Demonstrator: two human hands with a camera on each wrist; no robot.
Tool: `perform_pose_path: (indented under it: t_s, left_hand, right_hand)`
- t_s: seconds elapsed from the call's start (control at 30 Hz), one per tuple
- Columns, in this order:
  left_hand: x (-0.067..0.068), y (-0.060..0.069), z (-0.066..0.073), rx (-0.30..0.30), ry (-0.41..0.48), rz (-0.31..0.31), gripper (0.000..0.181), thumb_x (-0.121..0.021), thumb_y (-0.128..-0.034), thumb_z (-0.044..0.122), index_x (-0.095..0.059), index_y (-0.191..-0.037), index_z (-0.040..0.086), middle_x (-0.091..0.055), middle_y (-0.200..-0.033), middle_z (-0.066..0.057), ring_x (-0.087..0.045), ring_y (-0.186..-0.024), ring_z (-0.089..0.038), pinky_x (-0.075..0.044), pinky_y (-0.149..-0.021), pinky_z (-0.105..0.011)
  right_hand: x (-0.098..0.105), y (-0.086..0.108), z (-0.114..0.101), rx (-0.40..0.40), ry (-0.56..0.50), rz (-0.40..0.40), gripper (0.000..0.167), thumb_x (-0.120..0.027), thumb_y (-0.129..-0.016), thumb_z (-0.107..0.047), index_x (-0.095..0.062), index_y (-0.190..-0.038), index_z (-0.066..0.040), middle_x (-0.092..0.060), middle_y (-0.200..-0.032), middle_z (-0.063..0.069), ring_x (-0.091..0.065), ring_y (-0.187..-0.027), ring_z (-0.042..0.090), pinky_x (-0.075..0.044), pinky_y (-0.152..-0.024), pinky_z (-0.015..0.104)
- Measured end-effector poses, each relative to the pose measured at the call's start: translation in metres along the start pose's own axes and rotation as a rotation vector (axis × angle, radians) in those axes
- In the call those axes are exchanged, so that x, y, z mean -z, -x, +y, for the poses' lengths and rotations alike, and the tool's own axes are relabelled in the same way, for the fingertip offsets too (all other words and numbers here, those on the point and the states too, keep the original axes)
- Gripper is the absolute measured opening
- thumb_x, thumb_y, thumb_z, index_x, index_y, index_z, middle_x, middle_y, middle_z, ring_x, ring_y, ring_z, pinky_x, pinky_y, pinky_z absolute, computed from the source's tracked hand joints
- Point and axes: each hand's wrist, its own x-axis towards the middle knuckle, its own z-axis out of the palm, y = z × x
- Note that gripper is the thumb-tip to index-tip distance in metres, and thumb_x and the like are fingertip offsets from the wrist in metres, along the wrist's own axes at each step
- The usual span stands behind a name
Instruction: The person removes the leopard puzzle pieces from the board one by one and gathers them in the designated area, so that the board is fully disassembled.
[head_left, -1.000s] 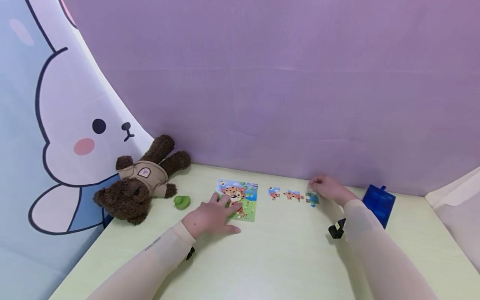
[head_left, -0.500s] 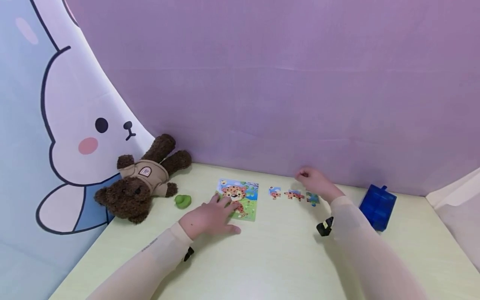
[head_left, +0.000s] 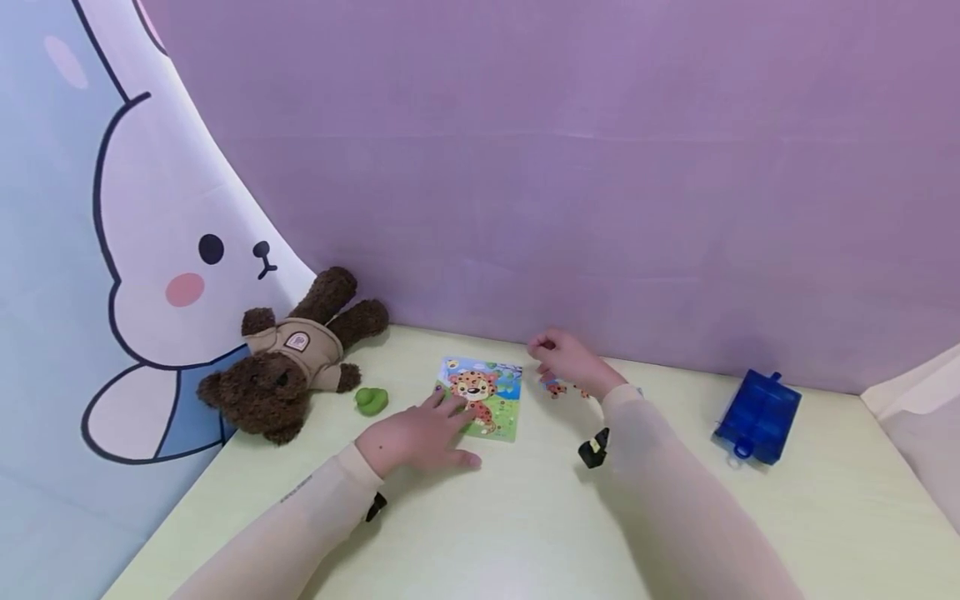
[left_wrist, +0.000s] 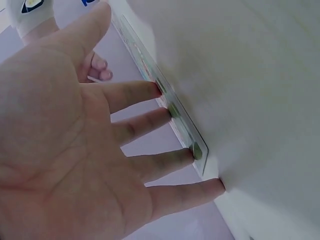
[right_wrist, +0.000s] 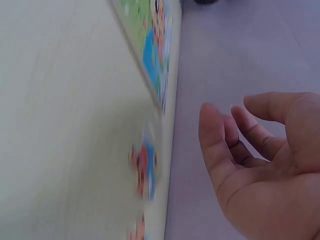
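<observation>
A leopard picture puzzle (head_left: 502, 404) lies flat on the table. My left hand (head_left: 416, 439) rests its spread fingertips on the puzzle's near-left part. In the left wrist view, the fingers (left_wrist: 145, 122) stretch out straight, three of them touching the puzzle edge. My right hand (head_left: 573, 364) hovers right of the puzzle, above the loose puzzle pieces (head_left: 555, 389). Seen from the right wrist, its fingers (right_wrist: 212, 135) are loosely bent, with a gap to the thumb and nothing held. One puzzle piece (right_wrist: 146, 167) lies below that hand; the others are mostly hidden by the hand and sleeve.
A blue translucent box (head_left: 759, 417) stands on the right of the table. To the left are a small green toy (head_left: 371, 401) and a brown teddy bear (head_left: 292, 354) lying on its back. A purple cloth (head_left: 525, 183) hangs behind the table (head_left: 510, 525).
My right hand has moved left from the rightmost puzzle piece, over the row of pieces, toward the puzzle. The left hand stays on the puzzle. The head view has shifted slightly.
</observation>
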Motion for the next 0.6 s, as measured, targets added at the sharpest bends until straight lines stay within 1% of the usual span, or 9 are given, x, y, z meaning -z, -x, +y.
perform_pose_path:
  t_s: [0.13,0.3,0.4,0.47,0.6]
  left_hand:
    - [-0.001,0.0,-0.004,-0.016,-0.033,0.016,0.089,-0.05,-0.1011,0.074,-0.032,-0.17,0.021,-0.028,-0.177,-0.009,-0.019,-0.164,-0.052,-0.046,-0.119,-0.07]
    - [-0.002,0.003,-0.006,-0.039,-0.056,0.044,0.085,-0.048,-0.103,0.071,-0.034,-0.169,0.021,-0.033,-0.174,-0.009,-0.024,-0.162,-0.053,-0.047,-0.119,-0.067]
    - [-0.003,0.006,-0.007,-0.045,-0.044,0.06,0.083,-0.049,-0.1033,0.07,-0.033,-0.17,0.022,-0.033,-0.174,-0.01,-0.025,-0.162,-0.053,-0.044,-0.121,-0.069]
    - [-0.003,0.008,-0.009,-0.045,-0.036,0.07,0.084,-0.049,-0.1034,0.07,-0.032,-0.17,0.022,-0.033,-0.175,-0.01,-0.025,-0.162,-0.051,-0.041,-0.122,-0.07]
    - [-0.004,0.011,-0.011,-0.032,-0.043,0.085,0.084,-0.05,-0.1028,0.07,-0.037,-0.168,0.02,-0.034,-0.174,-0.01,-0.03,-0.162,-0.046,-0.043,-0.121,-0.07]
  right_hand:
    - [-0.021,-0.011,-0.013,0.029,-0.019,-0.046,0.039,-0.052,-0.113,-0.033,-0.058,-0.141,-0.005,-0.063,-0.141,0.024,-0.073,-0.11,0.036,-0.062,-0.102,0.053]
    - [-0.044,-0.025,-0.019,0.06,-0.051,-0.091,0.038,-0.052,-0.114,-0.029,-0.058,-0.141,-0.002,-0.062,-0.138,0.023,-0.073,-0.109,0.037,-0.064,-0.099,0.049]
    - [-0.054,-0.031,-0.02,0.078,-0.059,-0.106,0.036,-0.052,-0.114,-0.025,-0.059,-0.137,0.0,-0.061,-0.138,0.023,-0.073,-0.108,0.036,-0.066,-0.095,0.045]
    - [-0.059,-0.033,-0.021,0.083,-0.055,-0.107,0.034,-0.053,-0.113,-0.025,-0.06,-0.135,-0.001,-0.062,-0.138,0.022,-0.074,-0.106,0.035,-0.066,-0.094,0.042]
    - [-0.068,-0.035,-0.027,0.079,-0.047,-0.113,0.032,-0.055,-0.112,-0.027,-0.063,-0.134,-0.005,-0.066,-0.134,0.019,-0.074,-0.104,0.032,-0.066,-0.093,0.04]
